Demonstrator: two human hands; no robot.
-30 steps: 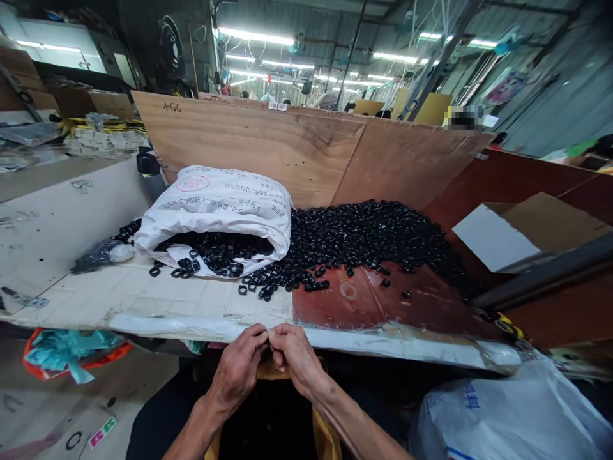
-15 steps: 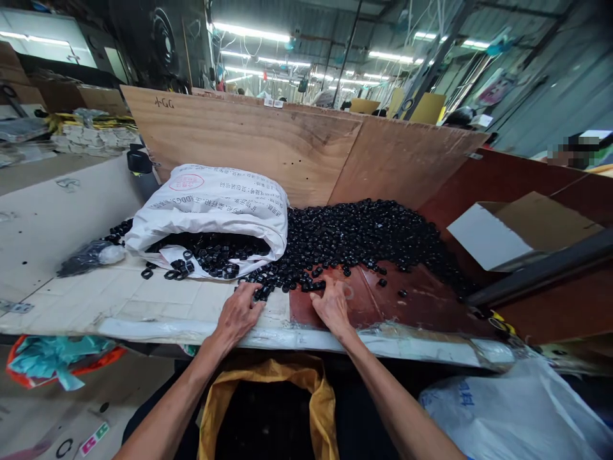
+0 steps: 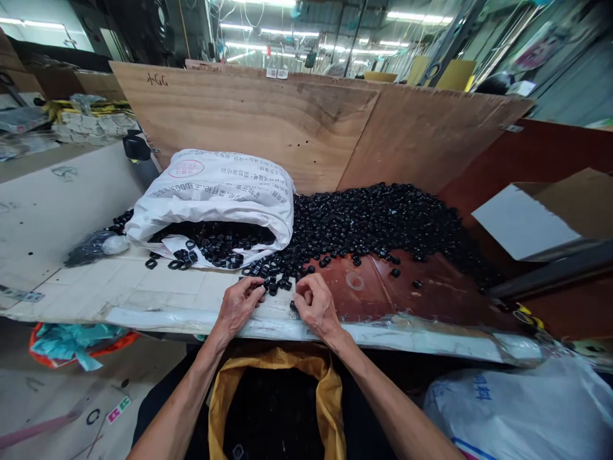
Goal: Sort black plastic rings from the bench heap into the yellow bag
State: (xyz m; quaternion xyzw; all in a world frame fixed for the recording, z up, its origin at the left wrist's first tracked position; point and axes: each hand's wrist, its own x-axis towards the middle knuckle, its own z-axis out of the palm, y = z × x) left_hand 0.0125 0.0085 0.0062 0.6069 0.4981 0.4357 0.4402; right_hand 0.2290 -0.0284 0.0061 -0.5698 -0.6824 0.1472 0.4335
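Many small black ring-like parts (image 3: pixel 373 220) are heaped on the bench against the plywood back, with loose ones trailing toward its front. A white printed sack (image 3: pixel 225 185) lies on its side, its mouth full of the same parts. At the left of the loose parts, my left hand (image 3: pixel 242 303) has thumb and fingertips closed at a black part. My right hand (image 3: pixel 315 301) is curled near the seam of the pale and red surfaces, a black part at its fingertips. An open yellow sack (image 3: pixel 218 409) stands below the bench edge between my forearms.
Plywood panel (image 3: pixel 249 121) walls the back. An open carton (image 3: pixel 527 220) and a dark bar (image 3: pixel 550 275) are at the right. A translucent bag (image 3: pixel 522 409) is low right, a red-rimmed container (image 3: pixel 43 358) low left. A dark bag (image 3: pixel 89 249) lies left of the white sack.
My right hand has drawn left and its fingers have curled in. My left hand has closed its fingers. A few parts near the hands have shifted, and the view has tilted and moved slightly.
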